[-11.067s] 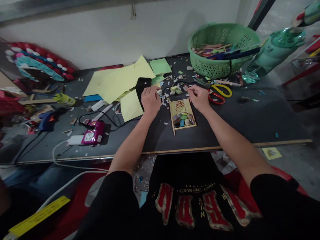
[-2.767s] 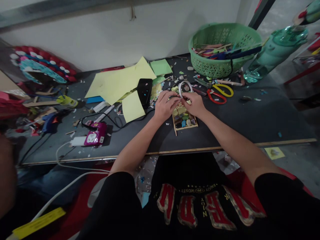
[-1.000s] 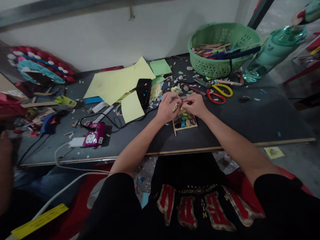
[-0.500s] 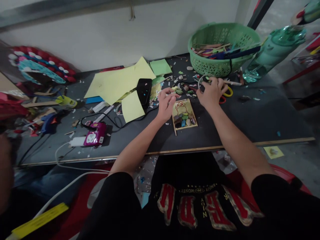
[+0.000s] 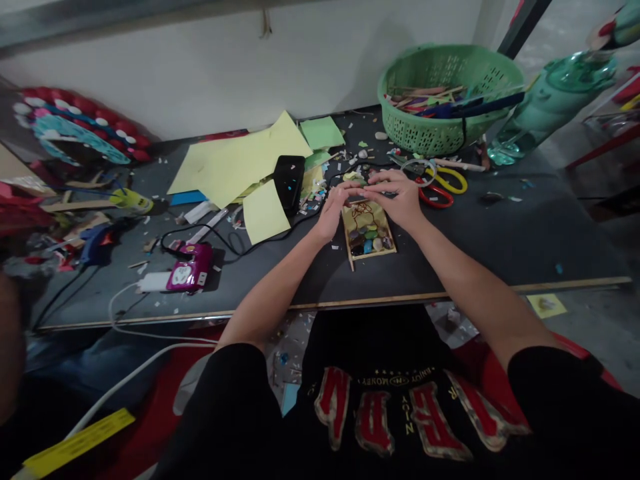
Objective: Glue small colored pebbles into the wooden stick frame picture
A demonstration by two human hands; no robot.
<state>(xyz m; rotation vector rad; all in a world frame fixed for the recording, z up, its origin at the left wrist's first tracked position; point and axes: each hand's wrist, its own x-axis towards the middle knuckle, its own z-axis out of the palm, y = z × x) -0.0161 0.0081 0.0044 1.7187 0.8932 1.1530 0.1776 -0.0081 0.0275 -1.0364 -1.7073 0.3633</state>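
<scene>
A small framed panel (image 5: 369, 230) with coloured stones and a red line drawing lies on the dark table in the head view. My left hand (image 5: 336, 208) is at its upper left corner, fingers bent together, with anything between them too small to make out. From the right, my right hand (image 5: 395, 197) reaches over the panel's top edge, its fingertips meeting those of my left hand. What it pinches, if anything, is hidden. Behind my right hand lie red-handled scissors (image 5: 436, 197) and yellow-handled scissors (image 5: 457, 181), beside a clear ring (image 5: 423, 167).
A green basket (image 5: 425, 130) of sticks stands at the back right, beside a green bottle (image 5: 545, 107). Yellow paper (image 5: 240, 160), a black phone (image 5: 289, 181) and a purple socket adapter (image 5: 191, 267) with cables lie left. Someone's arm (image 5: 10, 340) shows at far left.
My right hand has moved left from beside the scissors and ring to my left hand, uncovering the scissors. The ring now lies beside them. My left hand has stayed near the panel's top.
</scene>
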